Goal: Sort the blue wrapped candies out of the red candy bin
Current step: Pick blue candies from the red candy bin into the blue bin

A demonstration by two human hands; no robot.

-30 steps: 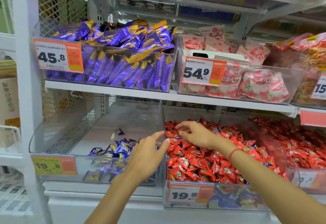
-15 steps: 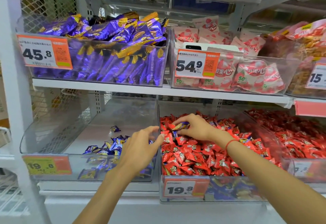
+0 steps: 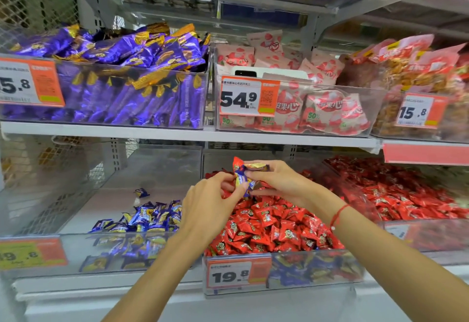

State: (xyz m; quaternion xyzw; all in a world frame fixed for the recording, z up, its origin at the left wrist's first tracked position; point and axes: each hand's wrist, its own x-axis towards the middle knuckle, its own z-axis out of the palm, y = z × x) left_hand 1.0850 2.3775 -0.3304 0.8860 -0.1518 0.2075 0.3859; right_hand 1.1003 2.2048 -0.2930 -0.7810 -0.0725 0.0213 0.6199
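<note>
A clear bin [image 3: 256, 291] on the lower shelf is heaped with red wrapped candies [image 3: 269, 222]; blue wrapped ones show through its front wall at the bottom. My right hand [image 3: 281, 182] holds a small bunch of candies [image 3: 242, 175] above the heap, blue wrappers with a red one on top. My left hand [image 3: 205, 207] meets it from the left, fingertips pinching the same bunch. The clear bin [image 3: 76, 253] to the left holds a small pile of blue wrapped candies [image 3: 147, 219].
The upper shelf edge [image 3: 177, 135] runs just above my hands, carrying bins of purple bars [image 3: 121, 78], pink packets [image 3: 317, 108] and snacks. Another bin of red candies [image 3: 406, 189] stands to the right. Price tags hang on the bin fronts.
My right hand dug into the red heap and lifted a few candies. My left hand moved right from the blue bin and now pinches the same bunch. The camera moved closer.
</note>
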